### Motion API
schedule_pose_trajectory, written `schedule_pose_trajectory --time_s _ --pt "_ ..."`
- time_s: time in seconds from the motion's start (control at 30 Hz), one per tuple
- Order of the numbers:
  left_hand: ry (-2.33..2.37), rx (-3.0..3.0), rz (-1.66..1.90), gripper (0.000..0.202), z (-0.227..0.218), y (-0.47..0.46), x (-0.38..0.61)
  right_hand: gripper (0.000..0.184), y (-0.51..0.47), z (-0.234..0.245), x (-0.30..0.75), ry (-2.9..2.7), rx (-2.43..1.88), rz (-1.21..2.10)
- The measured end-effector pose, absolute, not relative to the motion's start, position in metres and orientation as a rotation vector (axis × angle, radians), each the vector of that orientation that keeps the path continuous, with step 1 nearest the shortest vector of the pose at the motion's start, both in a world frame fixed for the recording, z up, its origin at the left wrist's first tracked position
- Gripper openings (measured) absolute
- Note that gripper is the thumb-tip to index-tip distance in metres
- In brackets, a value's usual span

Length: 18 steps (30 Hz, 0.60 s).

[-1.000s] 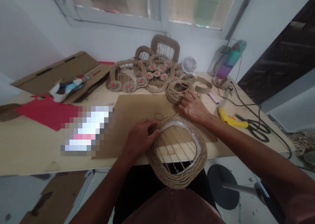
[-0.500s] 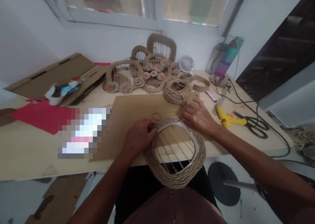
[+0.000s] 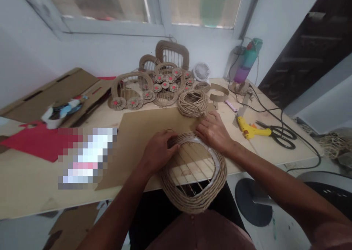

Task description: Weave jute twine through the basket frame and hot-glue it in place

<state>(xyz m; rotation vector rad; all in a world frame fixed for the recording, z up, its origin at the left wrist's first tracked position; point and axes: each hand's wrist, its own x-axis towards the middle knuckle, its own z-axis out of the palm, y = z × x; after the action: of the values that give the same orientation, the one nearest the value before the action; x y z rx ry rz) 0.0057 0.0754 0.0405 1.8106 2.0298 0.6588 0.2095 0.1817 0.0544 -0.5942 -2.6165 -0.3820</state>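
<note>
An oval frame wound with jute rope (image 3: 192, 204) leans between the table edge and my lap, with thin cords strung across its opening and a pale inner rim. My left hand (image 3: 158, 151) grips its upper left rim, thumb on the near face. At the upper right rim, my right hand (image 3: 213, 131) has its fingers curled and pressed against the rope; their tips are partly hidden. Just beyond that hand lies a coil of jute rope (image 3: 194, 103). A brown cardboard sheet (image 3: 132, 136) lies under and behind the frame.
Rope-wound pieces with paper flowers (image 3: 165, 83) stand at the back beside a small white fan (image 3: 201, 71). To the right are a yellow glue gun (image 3: 254, 130), black scissors (image 3: 284, 136) and cables. Red sheet (image 3: 45, 142) and folded cardboard (image 3: 79, 81) lie left.
The view has shifted slightly, so the table things sit a little further left. Both hands stay on the frame's upper rim, the left thumb reaching slightly further over it.
</note>
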Motion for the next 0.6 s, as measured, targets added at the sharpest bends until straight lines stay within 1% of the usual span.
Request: schedule_pose_trajectory --time_s 0.23,0.43,0.6 --pt "2.129 1.873 0.564 0.023 0.0443 0.0842 0.0116 0.028 0.1748 0.0594 0.2081 -2.613 -0.614 -0.312" --pt "2.097 1.895 0.609 0.025 0.0446 0.0827 0.012 0.027 0.1737 0.0587 0.2089 -2.615 -0.666 -0.25" --pt "2.113 1.88 0.564 0.025 0.0446 0.0854 0.0138 0.03 0.173 0.0624 0.2074 -2.626 -0.672 -0.231"
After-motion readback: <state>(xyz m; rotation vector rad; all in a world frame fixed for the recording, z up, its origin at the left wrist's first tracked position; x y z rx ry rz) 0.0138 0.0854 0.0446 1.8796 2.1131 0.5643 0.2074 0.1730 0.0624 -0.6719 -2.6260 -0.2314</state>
